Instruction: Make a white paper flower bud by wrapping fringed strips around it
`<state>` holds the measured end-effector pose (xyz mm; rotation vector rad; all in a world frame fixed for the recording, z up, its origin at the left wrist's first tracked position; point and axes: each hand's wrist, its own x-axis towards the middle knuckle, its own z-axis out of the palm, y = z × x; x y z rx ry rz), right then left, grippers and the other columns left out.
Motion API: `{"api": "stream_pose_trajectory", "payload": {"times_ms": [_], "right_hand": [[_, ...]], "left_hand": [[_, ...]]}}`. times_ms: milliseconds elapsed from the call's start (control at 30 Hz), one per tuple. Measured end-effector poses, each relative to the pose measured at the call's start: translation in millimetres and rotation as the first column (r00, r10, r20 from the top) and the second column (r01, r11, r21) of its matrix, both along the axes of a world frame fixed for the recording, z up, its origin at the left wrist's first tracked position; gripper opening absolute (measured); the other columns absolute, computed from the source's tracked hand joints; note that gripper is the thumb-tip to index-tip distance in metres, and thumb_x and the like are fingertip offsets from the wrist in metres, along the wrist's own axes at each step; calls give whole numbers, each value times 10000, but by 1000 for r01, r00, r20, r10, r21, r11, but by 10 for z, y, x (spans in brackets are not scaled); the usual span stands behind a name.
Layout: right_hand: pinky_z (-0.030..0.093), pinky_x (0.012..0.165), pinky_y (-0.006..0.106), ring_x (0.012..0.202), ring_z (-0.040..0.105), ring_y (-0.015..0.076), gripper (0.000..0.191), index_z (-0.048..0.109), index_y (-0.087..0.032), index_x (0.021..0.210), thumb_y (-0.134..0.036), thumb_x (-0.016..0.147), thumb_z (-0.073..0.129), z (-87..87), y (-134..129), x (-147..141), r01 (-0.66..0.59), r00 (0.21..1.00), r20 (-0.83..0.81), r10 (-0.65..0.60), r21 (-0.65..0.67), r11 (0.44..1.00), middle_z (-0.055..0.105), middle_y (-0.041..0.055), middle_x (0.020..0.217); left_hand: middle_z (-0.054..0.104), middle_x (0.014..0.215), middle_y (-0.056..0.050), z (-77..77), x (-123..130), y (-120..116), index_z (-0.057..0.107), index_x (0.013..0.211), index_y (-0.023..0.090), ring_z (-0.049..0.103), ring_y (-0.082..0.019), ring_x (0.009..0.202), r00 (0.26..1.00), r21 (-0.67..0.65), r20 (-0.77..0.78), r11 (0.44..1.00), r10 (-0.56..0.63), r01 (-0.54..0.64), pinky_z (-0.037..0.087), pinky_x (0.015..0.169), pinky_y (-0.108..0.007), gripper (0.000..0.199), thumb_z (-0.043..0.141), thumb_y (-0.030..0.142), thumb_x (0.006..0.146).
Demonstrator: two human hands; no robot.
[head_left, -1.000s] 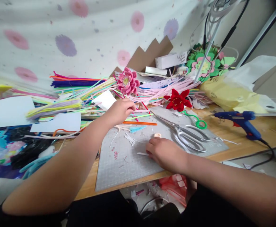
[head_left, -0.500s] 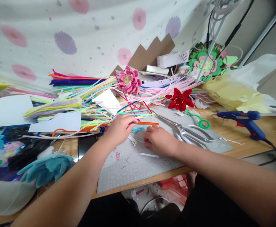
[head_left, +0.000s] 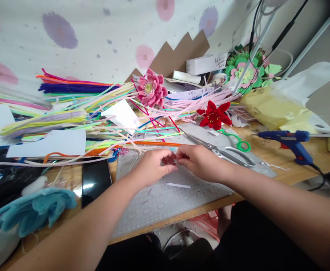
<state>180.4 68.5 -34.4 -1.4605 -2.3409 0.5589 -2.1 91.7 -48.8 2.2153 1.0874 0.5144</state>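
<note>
My left hand (head_left: 153, 167) and my right hand (head_left: 197, 160) meet over the grey cutting mat (head_left: 165, 205). The left fingers curl round with the thumb below them, leaving a gap in the palm. My right hand is pinched, its fingertips close to the left ones. Whatever is between the fingertips is too small to make out. Just behind the hands lie orange pipe cleaners (head_left: 156, 143). A thin white strip (head_left: 177, 185) rests on the mat in front. Large metal scissors (head_left: 232, 155) lie beyond my right wrist.
Green-handled scissors (head_left: 243, 145), a red flower (head_left: 214, 116) and a blue glue gun (head_left: 291, 141) are at the right. A pink flower (head_left: 152, 88) and bundled pipe cleaners (head_left: 46, 124) are at the back and left. A black phone (head_left: 96, 180) and teal flower (head_left: 40, 207) lie left.
My left hand has come away from the orange pipe cleaners and moved right and nearer to me. My right hand has risen slightly to meet it. The view has shifted a little.
</note>
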Motion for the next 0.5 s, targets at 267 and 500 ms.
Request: {"api": "stream_pose_trajectory", "payload": {"times_ms": [267, 500], "right_hand": [[438, 656, 230, 692, 581, 129, 130, 643, -152, 863, -70, 792, 572, -39, -161, 159, -62, 970, -233, 63, 12, 998, 662, 20, 777], [426, 700, 265, 757, 585, 166, 149, 668, -169, 854, -210, 873, 525, 172, -325, 792, -37, 999, 22, 33, 181, 983, 669, 58, 826]], "left_hand": [[622, 591, 36, 91, 3, -64, 644, 678, 189, 515, -119, 559, 994, -112, 65, 990, 93, -85, 362, 545, -229, 129, 582, 238, 780], [635, 659, 32, 121, -20, -108, 618, 715, 204, 549, -131, 615, 996, -140, -47, 988, -75, 68, 377, 580, -238, 125, 537, 223, 808]]}}
